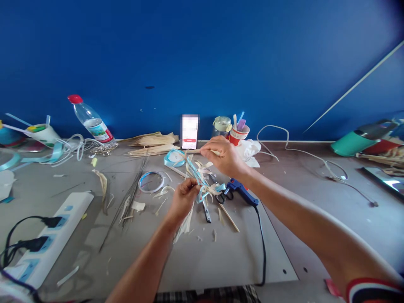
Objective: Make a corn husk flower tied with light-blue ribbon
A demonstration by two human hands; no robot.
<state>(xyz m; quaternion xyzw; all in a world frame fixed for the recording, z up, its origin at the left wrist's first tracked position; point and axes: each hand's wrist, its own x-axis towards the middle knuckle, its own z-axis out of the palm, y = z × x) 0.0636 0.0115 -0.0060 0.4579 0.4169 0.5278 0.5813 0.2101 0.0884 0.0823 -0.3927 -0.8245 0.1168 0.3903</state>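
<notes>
My left hand [184, 195] is closed in a pinch on a light blue ribbon [200, 195], low over the middle of the table. Higher and to the right, my right hand [222, 153] has its thumb and fingertips pressed together at a thin pale husk strip [191, 150]. Between the hands lies a tangle of dried husk pieces [208, 170] and blue ribbon, partly hidden by the fingers. A blue glue gun [243, 191] rests just right of it, beside black-handled scissors [220, 198]. Below the tangle are a dark pen [206, 212] and a thin wooden stick [230, 218].
A lit phone [190, 132] stands against the blue wall, near a red paper cup [239, 134] and a lidded jar [221, 126]. Leftward are a ribbon roll [174, 157], tape roll [150, 182], dark wires [130, 193], bottle [94, 122] and power strip [59, 235].
</notes>
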